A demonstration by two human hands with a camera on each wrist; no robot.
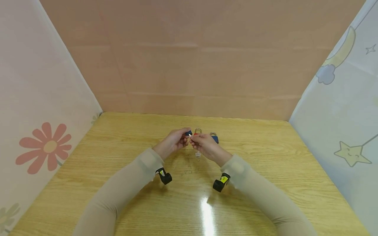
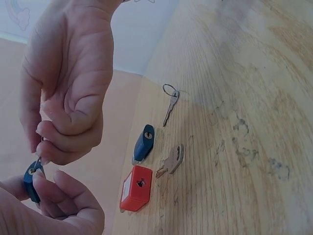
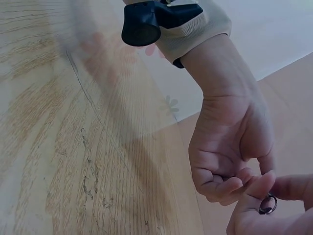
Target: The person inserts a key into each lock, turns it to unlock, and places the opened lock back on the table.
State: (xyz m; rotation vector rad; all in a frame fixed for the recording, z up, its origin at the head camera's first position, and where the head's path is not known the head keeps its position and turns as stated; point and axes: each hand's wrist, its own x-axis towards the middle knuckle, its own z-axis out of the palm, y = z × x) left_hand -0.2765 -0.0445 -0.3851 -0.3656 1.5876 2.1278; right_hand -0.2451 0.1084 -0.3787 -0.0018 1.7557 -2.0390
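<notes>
My left hand (image 1: 174,140) grips a small blue padlock (image 2: 32,186) above the table, its keyhole face turned toward the right hand. With thumb and fingers my right hand (image 1: 207,147) pinches a key (image 2: 38,160), whose tip is right at the keyhole in the left wrist view. The key's ring (image 3: 275,203) shows between the right fingers in the right wrist view; the key's bow is mostly hidden by them. Just past the hands lie a red padlock (image 2: 137,190) and another blue padlock (image 2: 145,144), both with shackles closed.
On the wooden table (image 1: 186,196) a key with a ring (image 2: 170,106) lies near the second blue padlock, and a broad-headed key (image 2: 172,160) lies beside the red one. A pinkish backdrop (image 1: 192,72) stands behind, with patterned white panels (image 1: 339,111) at both sides.
</notes>
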